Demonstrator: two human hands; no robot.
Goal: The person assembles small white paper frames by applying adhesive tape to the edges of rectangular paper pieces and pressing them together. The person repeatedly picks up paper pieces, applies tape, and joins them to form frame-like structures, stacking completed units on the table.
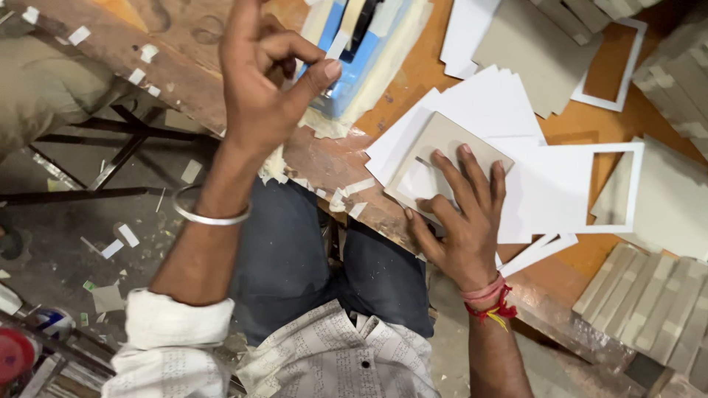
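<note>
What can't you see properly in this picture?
- Head view: the left hand covers part of the blue tape dispenser, and its pinched fingers hide whatever they grip.
- The right hand lies flat on the grey card frame, hiding its lower corner.
- The grey card stacks run off the right edge.
- The red-topped container at bottom left is cut off and blurred.

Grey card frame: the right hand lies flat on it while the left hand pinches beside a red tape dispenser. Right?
Not quite: the head view shows the tape dispenser is blue, not red. The right hand does lie flat on the grey card frame, and the left hand pinches its fingers beside the dispenser.
</note>
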